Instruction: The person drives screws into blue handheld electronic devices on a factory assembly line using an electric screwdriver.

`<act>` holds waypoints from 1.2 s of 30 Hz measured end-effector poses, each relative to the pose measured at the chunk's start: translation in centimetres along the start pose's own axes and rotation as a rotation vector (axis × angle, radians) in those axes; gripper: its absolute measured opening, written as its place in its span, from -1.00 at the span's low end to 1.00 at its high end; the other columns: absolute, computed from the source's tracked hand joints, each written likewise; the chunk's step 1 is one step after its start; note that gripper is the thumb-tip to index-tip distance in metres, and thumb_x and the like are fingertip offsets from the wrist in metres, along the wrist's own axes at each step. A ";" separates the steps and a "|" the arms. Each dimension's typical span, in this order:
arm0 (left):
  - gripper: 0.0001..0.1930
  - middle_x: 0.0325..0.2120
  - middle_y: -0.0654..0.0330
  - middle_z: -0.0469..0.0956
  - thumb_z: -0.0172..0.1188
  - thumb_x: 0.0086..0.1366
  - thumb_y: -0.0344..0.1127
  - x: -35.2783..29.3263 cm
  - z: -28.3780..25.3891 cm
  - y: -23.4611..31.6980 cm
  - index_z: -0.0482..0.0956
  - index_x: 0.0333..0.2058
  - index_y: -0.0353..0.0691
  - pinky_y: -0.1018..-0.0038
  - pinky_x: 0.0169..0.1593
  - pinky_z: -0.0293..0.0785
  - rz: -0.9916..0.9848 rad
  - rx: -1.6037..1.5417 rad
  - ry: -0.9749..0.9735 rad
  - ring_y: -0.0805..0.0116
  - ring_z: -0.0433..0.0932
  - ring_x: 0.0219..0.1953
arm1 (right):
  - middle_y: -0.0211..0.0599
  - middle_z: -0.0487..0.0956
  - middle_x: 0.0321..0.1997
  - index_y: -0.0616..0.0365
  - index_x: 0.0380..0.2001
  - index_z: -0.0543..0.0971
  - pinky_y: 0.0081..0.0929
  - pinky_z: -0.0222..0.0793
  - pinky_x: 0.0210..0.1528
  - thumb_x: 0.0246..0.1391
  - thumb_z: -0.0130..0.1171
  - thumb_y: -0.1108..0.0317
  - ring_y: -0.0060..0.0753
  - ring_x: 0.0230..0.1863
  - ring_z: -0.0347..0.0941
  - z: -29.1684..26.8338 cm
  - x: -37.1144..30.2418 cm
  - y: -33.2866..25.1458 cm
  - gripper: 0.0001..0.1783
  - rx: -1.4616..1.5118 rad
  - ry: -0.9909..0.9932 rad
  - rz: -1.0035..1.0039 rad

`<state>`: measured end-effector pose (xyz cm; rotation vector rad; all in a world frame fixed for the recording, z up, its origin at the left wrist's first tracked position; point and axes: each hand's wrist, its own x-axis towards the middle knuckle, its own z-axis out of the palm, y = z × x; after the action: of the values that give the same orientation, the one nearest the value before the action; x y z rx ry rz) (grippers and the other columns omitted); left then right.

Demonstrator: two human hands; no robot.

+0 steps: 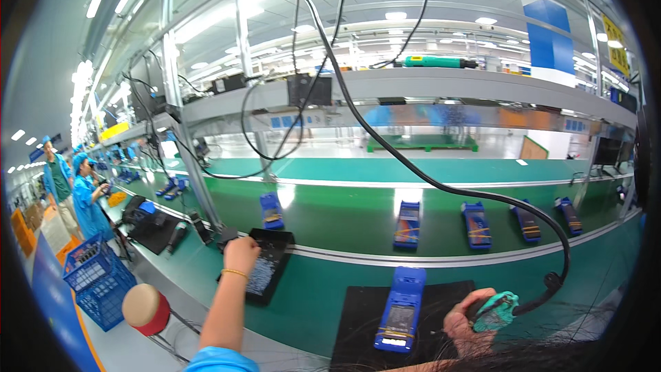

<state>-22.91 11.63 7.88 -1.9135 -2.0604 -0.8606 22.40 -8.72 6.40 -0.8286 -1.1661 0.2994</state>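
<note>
My left hand (241,256) reaches over the near-left side of a black tray (281,251) that holds a heap of small silvery pieces (260,274), which look like screws. Its fingers are curled together; whatever is between them is too small to make out. In my right hand (463,324) is a corded hand tool (497,311) with a green wrapping, its thick black cable coming in from above. Just left of that hand, a blue handheld device (399,313) with yellow bands round it lies on a black mat (354,306).
Several more blue devices (407,224) rest on the green conveyor (344,213) behind the bench. The black cable (385,145) arches down across the view. At left are a stool (143,308), blue crates (103,296) and a co-worker (89,196). A green tool (437,62) lies on the overhead shelf.
</note>
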 end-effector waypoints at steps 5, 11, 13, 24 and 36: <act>-0.85 -0.46 0.00 0.58 0.27 0.09 -0.25 -2.2 0.5 0.5 0.68 -0.47 -0.20 0.20 -0.19 0.46 0.143 -0.005 -0.001 0.01 0.55 -0.33 | -0.33 0.35 -0.71 0.16 -0.26 0.22 -0.49 0.29 -0.62 -0.01 0.27 0.42 -0.49 -0.71 0.30 3.9 0.3 -5.7 -0.60 0.380 -0.143 0.307; -0.64 -0.30 0.07 0.59 0.30 0.10 -0.12 -12.0 -0.5 13.4 0.60 -0.15 -0.15 0.26 -0.04 0.42 0.732 -0.534 -0.410 0.06 0.50 -0.15 | -0.31 0.39 -0.64 0.11 -0.18 0.19 -0.46 0.37 -0.55 0.01 0.27 0.43 -0.49 -0.65 0.34 6.8 -0.8 -4.0 -0.55 0.453 -0.307 0.326; -0.52 -0.15 0.07 0.54 0.30 0.11 -0.05 -15.7 0.4 15.6 0.53 -0.04 -0.16 0.28 0.02 0.38 0.742 -0.652 -0.676 0.09 0.46 -0.06 | -0.32 0.43 -0.59 0.12 -0.19 0.23 -0.49 0.40 -0.47 -0.01 0.31 0.44 -0.54 -0.57 0.37 7.1 -0.9 -3.8 -0.55 0.334 -0.404 0.344; -0.52 -0.27 0.13 0.49 0.36 0.04 0.00 -19.5 2.1 16.7 0.53 -0.19 -0.22 0.28 -0.13 0.42 0.730 -0.635 -0.458 0.14 0.47 -0.21 | -0.36 0.47 -0.56 0.18 -0.23 0.32 -0.62 0.37 -0.45 -0.03 0.33 0.45 -0.62 -0.54 0.38 9.7 -1.2 -3.4 -0.61 0.279 -0.482 0.273; -0.52 -0.28 0.14 0.50 0.36 0.04 0.03 -19.5 1.9 16.6 0.55 -0.23 -0.24 0.29 -0.12 0.43 0.713 -0.639 -0.442 0.15 0.48 -0.20 | -0.38 0.46 -0.58 0.16 -0.28 0.36 -0.65 0.32 -0.51 -0.08 0.39 0.39 -0.65 -0.57 0.35 10.3 -1.1 -3.8 -0.61 0.270 -0.479 0.405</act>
<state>-3.69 -3.97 0.81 -3.1141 -1.1021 -1.0290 11.96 -7.71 9.84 -0.7694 -1.3529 1.0115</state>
